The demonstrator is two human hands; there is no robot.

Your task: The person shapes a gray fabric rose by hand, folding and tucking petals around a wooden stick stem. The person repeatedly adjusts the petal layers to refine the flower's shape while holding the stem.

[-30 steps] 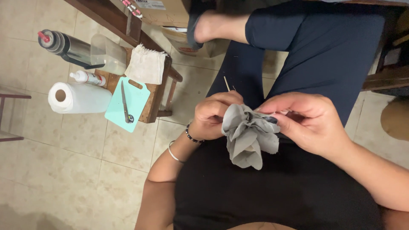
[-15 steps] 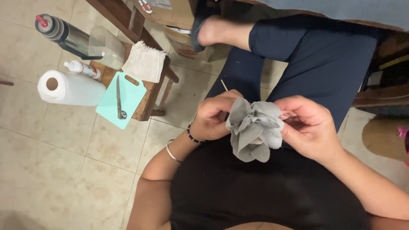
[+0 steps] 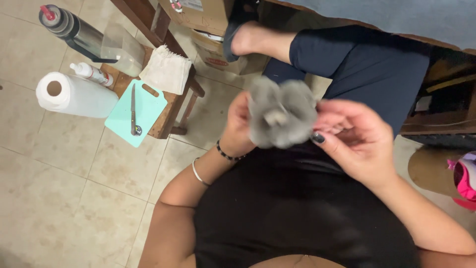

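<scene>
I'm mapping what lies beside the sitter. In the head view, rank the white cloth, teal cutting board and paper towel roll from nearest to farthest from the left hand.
From the left hand:
1. White cloth, on the stool's near end.
2. Teal cutting board, left of it.
3. Paper towel roll, far left.

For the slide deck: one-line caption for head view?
Both hands, left and right, grip gathered grey fabric above lap.

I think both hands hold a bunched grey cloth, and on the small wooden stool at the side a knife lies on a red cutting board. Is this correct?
Not quite: the cutting board is light turquoise, not red. The head view shows it on the small wooden stool, with the knife lying on it. The rest holds: the left hand and the right hand both hold the bunched grey cloth.
</scene>
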